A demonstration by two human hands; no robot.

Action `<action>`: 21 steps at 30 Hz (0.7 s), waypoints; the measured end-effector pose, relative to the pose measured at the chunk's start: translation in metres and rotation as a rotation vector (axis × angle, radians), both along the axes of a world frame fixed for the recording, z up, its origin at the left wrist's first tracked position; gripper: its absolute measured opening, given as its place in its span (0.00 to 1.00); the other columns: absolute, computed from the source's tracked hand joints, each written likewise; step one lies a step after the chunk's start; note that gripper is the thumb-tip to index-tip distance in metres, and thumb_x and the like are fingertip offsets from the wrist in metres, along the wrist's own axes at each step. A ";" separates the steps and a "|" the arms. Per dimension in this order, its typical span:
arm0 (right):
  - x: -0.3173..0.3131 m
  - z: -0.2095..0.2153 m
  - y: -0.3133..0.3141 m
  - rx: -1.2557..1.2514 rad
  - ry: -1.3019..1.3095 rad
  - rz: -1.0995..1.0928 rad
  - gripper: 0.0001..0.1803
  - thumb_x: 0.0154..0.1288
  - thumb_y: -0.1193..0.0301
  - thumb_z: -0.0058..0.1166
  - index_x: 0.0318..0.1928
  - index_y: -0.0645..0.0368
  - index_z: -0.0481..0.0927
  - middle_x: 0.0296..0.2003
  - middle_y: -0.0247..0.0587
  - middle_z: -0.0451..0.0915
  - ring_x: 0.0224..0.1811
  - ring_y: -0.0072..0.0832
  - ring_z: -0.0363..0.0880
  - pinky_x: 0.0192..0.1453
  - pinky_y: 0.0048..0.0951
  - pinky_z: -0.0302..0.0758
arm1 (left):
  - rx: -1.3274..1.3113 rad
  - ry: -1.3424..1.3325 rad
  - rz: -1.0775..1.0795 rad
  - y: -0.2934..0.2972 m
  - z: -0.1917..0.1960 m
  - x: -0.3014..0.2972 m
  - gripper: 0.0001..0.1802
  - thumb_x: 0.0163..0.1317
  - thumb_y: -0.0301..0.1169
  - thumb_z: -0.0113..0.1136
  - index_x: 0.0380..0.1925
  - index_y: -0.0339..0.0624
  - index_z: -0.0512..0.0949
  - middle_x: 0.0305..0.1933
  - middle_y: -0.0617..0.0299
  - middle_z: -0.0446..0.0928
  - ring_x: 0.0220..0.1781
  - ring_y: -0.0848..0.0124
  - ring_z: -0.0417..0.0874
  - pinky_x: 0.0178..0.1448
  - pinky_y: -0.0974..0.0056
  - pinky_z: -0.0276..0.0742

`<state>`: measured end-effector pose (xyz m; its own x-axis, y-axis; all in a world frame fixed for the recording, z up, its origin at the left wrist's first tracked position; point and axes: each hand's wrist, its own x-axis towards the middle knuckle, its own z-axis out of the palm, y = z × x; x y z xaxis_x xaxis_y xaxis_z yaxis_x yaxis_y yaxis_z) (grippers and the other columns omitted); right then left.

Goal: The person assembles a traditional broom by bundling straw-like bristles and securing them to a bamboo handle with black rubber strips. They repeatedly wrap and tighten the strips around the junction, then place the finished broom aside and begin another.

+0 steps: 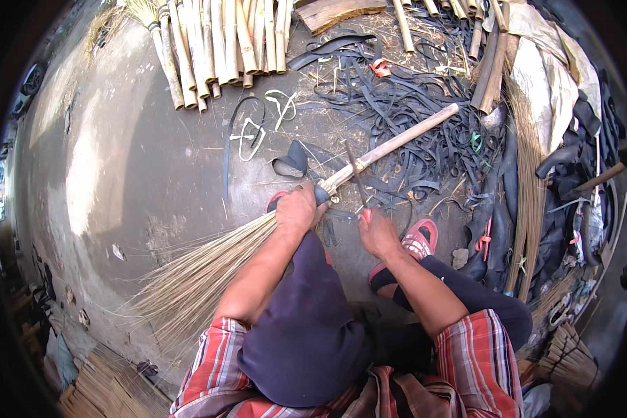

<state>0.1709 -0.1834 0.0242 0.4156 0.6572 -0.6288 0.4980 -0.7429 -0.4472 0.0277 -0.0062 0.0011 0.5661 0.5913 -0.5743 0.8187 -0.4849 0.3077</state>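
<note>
Asker: What is being worked on, and where is it?

Describer: A broom [212, 254], slanting across the floor [153, 160] in front of a person with bent knees. Its bristles [191, 279] fan out toward the lower left; its wooden pole [411, 134] runs up to the right.

Asker: And the hands?

Describer: The left hand [298, 207] is wrapped firmly around the broom's neck. The right hand [380, 237] is closed on the red handle [367, 214] of a knife — its thin, dark blade [357, 174] stands up across the pole in this view. Whether it touches the wood, I cannot tell.

Asker: How far along does it look?

Describer: Well on, I would judge. The bristles are gathered at the pole, and a dark band [320, 194] circles the joint. The wood just beyond it looks rough and splintered, so the neck seems unfinished. Whether the band is fastened is hidden by the fingers.

Asker: What are the materials like?

Describer: The bristles are straw-coloured, stiff and fine; the pole is round, pale and fairly smooth farther up. Beyond it lies a tangle of flat, rubbery-looking black strips [453, 150]. Smooth, cream-coloured poles [219, 42] lie side by side at the top, and long brown stalks [529, 195] form a slim bundle on the right — beside a crumpled, off-white sheet [543, 83].
</note>
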 end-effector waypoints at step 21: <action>-0.001 -0.003 -0.004 -0.030 0.028 0.062 0.22 0.79 0.58 0.50 0.56 0.67 0.73 0.43 0.75 0.84 0.51 0.69 0.84 0.58 0.62 0.77 | 0.080 -0.017 -0.042 0.003 -0.008 0.001 0.37 0.62 0.56 0.74 0.55 0.35 0.75 0.57 0.42 0.81 0.58 0.47 0.88 0.60 0.50 0.86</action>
<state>0.1698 -0.1871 0.0211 0.3562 0.6619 -0.6596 0.5312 -0.7241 -0.4398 0.0286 -0.0036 -0.0068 0.6008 0.6104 -0.5162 0.7919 -0.5425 0.2802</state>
